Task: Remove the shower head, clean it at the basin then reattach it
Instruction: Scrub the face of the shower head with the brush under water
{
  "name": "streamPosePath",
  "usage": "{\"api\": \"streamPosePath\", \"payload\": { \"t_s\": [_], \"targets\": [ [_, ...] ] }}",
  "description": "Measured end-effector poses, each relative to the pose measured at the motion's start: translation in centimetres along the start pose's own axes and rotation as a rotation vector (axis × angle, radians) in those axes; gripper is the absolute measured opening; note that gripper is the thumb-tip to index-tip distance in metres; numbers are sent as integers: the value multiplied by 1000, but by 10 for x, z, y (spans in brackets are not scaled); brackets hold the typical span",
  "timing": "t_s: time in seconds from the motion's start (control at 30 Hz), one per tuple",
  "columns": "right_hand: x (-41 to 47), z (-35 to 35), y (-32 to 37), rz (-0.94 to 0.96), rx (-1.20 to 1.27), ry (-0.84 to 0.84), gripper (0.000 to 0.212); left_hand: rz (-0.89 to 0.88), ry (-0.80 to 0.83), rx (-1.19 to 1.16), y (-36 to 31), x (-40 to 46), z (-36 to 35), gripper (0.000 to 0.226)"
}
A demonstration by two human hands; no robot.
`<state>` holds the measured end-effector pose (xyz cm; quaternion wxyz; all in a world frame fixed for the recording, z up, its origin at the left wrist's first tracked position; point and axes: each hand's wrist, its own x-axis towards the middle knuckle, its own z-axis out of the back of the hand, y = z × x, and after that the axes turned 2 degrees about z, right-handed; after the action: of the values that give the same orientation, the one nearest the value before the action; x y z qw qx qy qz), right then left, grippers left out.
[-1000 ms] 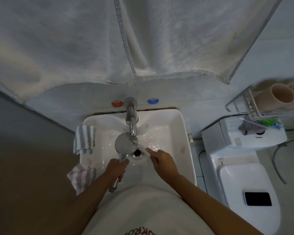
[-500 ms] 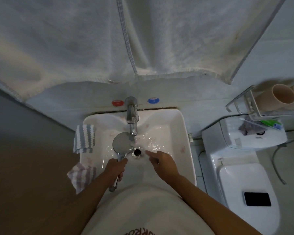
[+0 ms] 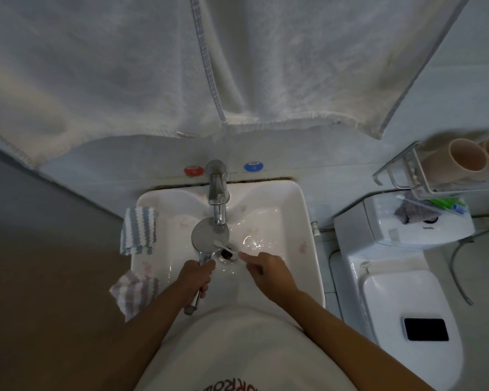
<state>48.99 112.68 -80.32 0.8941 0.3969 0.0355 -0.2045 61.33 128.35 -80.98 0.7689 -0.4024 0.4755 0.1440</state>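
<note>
A chrome shower head (image 3: 208, 235) lies face up over the white basin (image 3: 299, 221), its round face under the tap (image 3: 217, 198). My left hand (image 3: 196, 277) grips its handle, whose end sticks out below my fist. My right hand (image 3: 266, 270) pinches a thin white toothbrush (image 3: 225, 246). The brush's head rests on the lower right edge of the shower face, above the drain (image 3: 227, 253). Water glistens in the basin.
Two striped cloths (image 3: 138, 231) (image 3: 134, 292) hang over the basin's left rim. Large white towels (image 3: 181, 66) hang overhead. A toilet (image 3: 401, 292) with a dark phone (image 3: 425, 329) on its lid stands at right, below a wire shelf (image 3: 407, 176) holding cups.
The shower head has shifted a little to the left and back under the tap. My right hand has stayed by the drain with the toothbrush against the shower face.
</note>
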Motion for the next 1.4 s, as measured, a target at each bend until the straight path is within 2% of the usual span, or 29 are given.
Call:
{"api": "streamPosePath", "payload": {
  "t_s": [0.13,0.27,0.4,0.53,0.7,0.83,0.93,1.07,1.2,1.33,1.4],
  "targets": [
    [4,3,-6,-78,-39,-98,38,-5,3,7,-1,-2,-1,24],
    [-1,1,1,19,-13,-2,37,-11,7,-1,-2,-2,-1,24],
    [5,1,-4,-37,-66,-101,38,-8,12,-18,-5,-3,-3,24],
    [-1,-2,2,47,-38,0,38,-3,20,-32,-6,-2,-4,26],
    [4,2,-5,-40,-65,-111,38,-3,20,-29,-4,0,-2,26],
    [-2,-1,3,40,-33,-2,38,-1,8,-32,-3,2,-2,25],
    [3,1,-1,-17,-50,-86,38,0,18,-36,-3,2,-2,23],
    [-2,1,2,36,-47,-36,37,0,24,-31,-3,4,-3,24],
    [0,3,-2,-41,-68,-116,37,-2,21,-36,-2,5,-2,23],
    [-4,0,1,15,-51,-25,37,7,21,-41,-2,6,-3,25],
    [-3,0,2,-13,-50,-59,37,7,25,-46,-3,6,-3,26]
  ]
}}
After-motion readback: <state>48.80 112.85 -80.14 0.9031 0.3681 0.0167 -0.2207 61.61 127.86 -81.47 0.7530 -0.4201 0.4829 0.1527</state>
